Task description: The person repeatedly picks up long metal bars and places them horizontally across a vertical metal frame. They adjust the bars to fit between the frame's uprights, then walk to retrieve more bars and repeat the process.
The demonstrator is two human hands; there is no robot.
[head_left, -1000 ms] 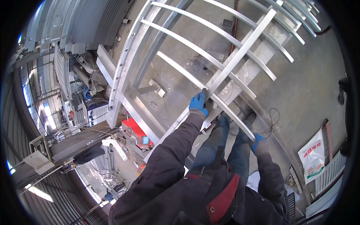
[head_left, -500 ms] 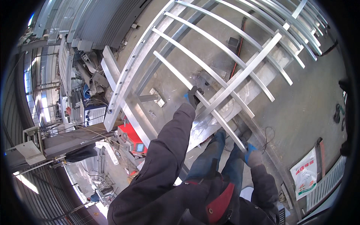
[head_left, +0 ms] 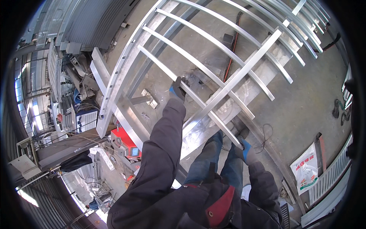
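Note:
A long silver metal bar (head_left: 197, 99) slants from the upper left down toward my legs, held in both my hands. My left hand (head_left: 178, 90), in a dark and blue glove, is closed around its middle part. At the bar's near end, my right hand (head_left: 246, 149), in a blue glove, grips the tip. The bar's far end lies short of a notched metal rail (head_left: 108, 97). Beyond it, several similar bars (head_left: 187, 57) run roughly parallel from the rail. A diagonal cross bar (head_left: 247, 68) crosses the held bar between my hands.
A wide metal beam (head_left: 190, 144) lies beneath the bars by my legs. To the left are a red machine (head_left: 124, 140) and piled metal scrap (head_left: 82, 72). A printed white bag (head_left: 306, 170) lies at the right, with a thin cable (head_left: 269, 138) on the floor.
My left hand and the held bar have shifted up and left, bringing the bar's far end a little closer to the notched rail. The whole view has also moved slightly.

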